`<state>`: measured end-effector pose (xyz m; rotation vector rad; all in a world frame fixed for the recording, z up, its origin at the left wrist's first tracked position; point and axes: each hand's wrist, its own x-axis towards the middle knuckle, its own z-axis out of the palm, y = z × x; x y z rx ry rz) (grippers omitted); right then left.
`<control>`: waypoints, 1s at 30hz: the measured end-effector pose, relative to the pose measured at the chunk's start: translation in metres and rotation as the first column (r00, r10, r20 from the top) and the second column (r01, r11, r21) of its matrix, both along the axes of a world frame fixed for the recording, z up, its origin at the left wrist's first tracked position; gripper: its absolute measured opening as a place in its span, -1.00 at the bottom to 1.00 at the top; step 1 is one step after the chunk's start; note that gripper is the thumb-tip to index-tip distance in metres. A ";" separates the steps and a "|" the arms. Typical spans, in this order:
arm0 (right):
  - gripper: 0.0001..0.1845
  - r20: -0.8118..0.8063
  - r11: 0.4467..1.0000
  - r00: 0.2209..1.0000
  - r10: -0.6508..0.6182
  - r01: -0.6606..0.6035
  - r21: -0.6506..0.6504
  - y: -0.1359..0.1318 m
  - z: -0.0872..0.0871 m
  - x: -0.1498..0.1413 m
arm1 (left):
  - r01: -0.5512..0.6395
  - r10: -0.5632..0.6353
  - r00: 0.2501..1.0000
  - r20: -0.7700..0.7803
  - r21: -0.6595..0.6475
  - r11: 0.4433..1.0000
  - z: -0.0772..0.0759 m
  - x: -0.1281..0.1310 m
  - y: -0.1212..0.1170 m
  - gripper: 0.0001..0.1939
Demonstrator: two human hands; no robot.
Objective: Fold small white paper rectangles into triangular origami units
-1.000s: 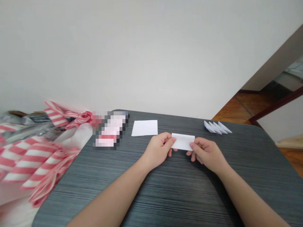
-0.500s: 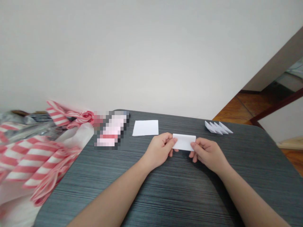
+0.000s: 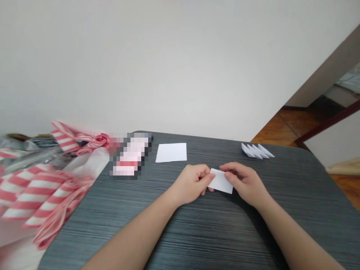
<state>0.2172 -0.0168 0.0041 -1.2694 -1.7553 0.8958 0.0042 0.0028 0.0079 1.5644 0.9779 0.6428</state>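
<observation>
A small folded piece of white paper (image 3: 221, 182) is held between my two hands, tilted with its right end lower, just above the dark table. My left hand (image 3: 194, 183) pinches its left end between thumb and fingers. On the upper right edge, my right hand (image 3: 244, 183) grips the paper with the thumb in front and the fingers behind. Part of the paper is hidden under the right thumb and fingers.
A flat stack or sheet of white paper (image 3: 171, 152) lies at the table's back left. Several folded pointed paper pieces (image 3: 257, 151) sit nested at the back right. A pixelated phone-like object (image 3: 132, 153) and striped red-white cloth (image 3: 42, 191) are on the left. The dark table (image 3: 197, 236) meets a wall.
The folded paper has tilted, its right end dropping toward me. My right hand has shifted its hold from the right end to the upper right edge.
</observation>
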 end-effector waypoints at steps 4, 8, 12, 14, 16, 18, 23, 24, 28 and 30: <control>-0.86 0.078 0.982 0.987 0.138 -0.147 0.122 0.001 0.005 -0.003 | 0.078 -0.073 0.994 -0.076 0.060 0.995 0.004 0.001 -0.002 -0.67; -0.87 0.083 0.970 0.980 0.179 -0.190 0.150 0.000 0.006 -0.008 | 0.126 -0.113 0.987 -0.113 0.117 0.985 0.005 0.003 -0.003 -0.65; -0.85 0.085 0.974 0.982 0.168 -0.178 0.139 0.000 0.006 -0.011 | 0.146 -0.128 0.983 -0.131 0.135 0.980 0.004 0.004 -0.003 -0.67; -0.84 0.085 0.978 0.984 0.154 -0.164 0.132 0.000 0.006 -0.011 | 0.149 -0.129 0.982 -0.140 0.141 0.979 0.004 0.004 -0.003 -0.68; -0.83 0.084 0.980 0.985 0.149 -0.158 0.121 0.001 0.006 -0.011 | 0.156 -0.133 0.979 -0.152 0.152 0.976 0.004 0.004 -0.002 -0.69; -0.84 0.079 0.981 0.985 0.151 -0.159 0.110 0.001 0.006 -0.011 | 0.167 -0.139 0.976 -0.166 0.167 0.972 0.005 0.004 -0.002 -0.70; -0.84 0.071 0.985 0.987 0.147 -0.152 0.084 0.001 0.008 -0.011 | 0.201 -0.167 0.970 -0.179 0.194 0.960 0.007 0.005 -0.001 -0.71; -0.83 0.073 0.986 0.987 0.142 -0.148 0.077 0.001 0.008 -0.011 | 0.202 -0.168 0.970 -0.177 0.196 0.960 0.008 0.005 -0.001 -0.71; -0.81 0.091 0.990 0.988 0.124 -0.129 0.050 0.001 0.009 -0.011 | 0.195 -0.164 0.972 -0.170 0.185 0.963 0.007 0.005 -0.001 -0.71; -0.82 0.092 0.991 0.988 0.125 -0.129 0.039 0.002 0.008 -0.011 | 0.183 -0.157 0.974 -0.161 0.162 0.970 0.006 0.004 -0.001 -0.71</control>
